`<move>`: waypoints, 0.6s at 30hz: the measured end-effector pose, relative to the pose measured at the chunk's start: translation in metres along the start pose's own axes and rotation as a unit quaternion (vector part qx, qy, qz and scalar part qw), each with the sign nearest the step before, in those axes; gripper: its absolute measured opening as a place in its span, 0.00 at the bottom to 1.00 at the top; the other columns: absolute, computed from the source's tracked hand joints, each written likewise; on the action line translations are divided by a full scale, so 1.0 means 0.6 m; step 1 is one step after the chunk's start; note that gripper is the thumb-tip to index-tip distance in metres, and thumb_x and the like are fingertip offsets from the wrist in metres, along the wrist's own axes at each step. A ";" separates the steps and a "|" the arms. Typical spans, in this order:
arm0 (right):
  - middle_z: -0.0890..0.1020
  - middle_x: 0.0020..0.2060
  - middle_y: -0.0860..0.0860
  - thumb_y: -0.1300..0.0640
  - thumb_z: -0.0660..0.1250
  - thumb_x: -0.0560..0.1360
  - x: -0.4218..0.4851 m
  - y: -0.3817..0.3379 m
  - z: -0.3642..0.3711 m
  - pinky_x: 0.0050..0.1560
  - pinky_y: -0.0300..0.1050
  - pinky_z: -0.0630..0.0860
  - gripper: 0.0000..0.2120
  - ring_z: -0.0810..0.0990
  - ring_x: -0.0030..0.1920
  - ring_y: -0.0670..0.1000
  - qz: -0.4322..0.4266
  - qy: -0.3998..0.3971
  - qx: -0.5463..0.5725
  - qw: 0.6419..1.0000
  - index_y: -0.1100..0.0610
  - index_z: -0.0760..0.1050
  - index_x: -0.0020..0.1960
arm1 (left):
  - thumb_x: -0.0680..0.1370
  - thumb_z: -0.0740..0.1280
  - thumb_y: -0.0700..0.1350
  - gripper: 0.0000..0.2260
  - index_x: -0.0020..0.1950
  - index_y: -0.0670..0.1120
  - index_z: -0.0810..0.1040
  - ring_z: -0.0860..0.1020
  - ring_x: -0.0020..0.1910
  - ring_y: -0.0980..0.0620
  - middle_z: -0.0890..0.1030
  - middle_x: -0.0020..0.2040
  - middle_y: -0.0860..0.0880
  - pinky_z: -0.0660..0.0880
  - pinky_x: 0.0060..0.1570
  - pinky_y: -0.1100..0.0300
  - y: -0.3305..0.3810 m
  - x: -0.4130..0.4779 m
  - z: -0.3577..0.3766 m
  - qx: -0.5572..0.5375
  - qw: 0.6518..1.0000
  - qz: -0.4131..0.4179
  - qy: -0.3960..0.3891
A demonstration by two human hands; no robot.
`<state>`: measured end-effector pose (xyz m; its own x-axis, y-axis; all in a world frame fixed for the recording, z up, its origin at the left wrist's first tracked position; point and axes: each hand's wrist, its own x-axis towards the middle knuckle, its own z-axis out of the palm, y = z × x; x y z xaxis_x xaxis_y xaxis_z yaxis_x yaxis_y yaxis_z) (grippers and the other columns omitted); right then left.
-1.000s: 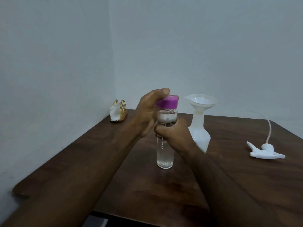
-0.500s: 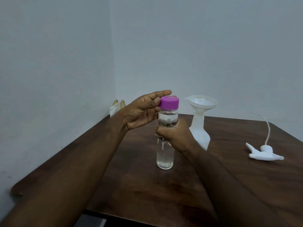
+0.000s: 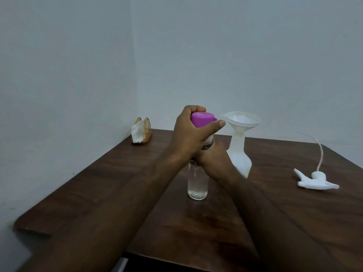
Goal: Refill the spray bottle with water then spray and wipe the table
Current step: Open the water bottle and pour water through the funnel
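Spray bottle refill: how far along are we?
Done: the spray head lies off on the table, and a funnel sits in the neck of the spray bottle. In hand: the left hand grips the purple cap while the right hand holds the water bottle upright. Left: pouring the water, refitting the spray head, spraying and wiping.

The left hand (image 3: pixel 188 134) has closed its grip over the purple cap (image 3: pixel 202 118).

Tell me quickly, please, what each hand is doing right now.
Left hand: grips the purple cap.
Right hand: holds the water bottle.
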<state>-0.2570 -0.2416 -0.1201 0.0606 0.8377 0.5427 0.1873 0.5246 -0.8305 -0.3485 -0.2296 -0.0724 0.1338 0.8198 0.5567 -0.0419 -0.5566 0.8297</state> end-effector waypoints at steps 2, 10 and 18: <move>0.84 0.41 0.57 0.68 0.72 0.69 -0.002 0.001 0.001 0.44 0.55 0.83 0.18 0.85 0.42 0.56 0.007 0.004 0.005 1.000 0.59 0.75 0.57 | 0.69 0.77 0.50 0.25 0.61 0.51 0.71 0.76 0.49 0.55 0.74 0.53 0.55 0.77 0.39 0.71 0.002 -0.002 0.004 0.015 1.000 0.003 0.003; 0.84 0.38 0.55 0.68 0.70 0.69 -0.005 -0.002 -0.003 0.41 0.47 0.81 0.11 0.85 0.40 0.54 0.004 -0.016 0.024 1.000 0.63 0.78 0.51 | 0.69 0.72 0.45 0.17 0.57 0.47 0.78 0.81 0.47 0.53 0.81 0.51 0.48 0.80 0.50 0.54 -0.015 -0.005 -0.024 -0.145 0.989 -0.011 -0.016; 0.85 0.43 0.57 0.63 0.71 0.68 -0.002 0.005 0.001 0.48 0.56 0.83 0.20 0.85 0.45 0.56 -0.007 -0.010 0.028 1.000 0.62 0.75 0.59 | 0.66 0.79 0.50 0.38 0.71 0.52 0.64 0.77 0.54 0.51 0.74 0.60 0.50 0.79 0.44 0.66 0.006 0.006 -0.004 -0.021 0.997 -0.067 -0.028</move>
<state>-0.2569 -0.2407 -0.1233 0.0387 0.8329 0.5520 0.1325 0.5433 -0.8290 -0.3503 -0.2282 -0.0673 0.1953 0.8770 0.4391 -0.0612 -0.4359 0.8979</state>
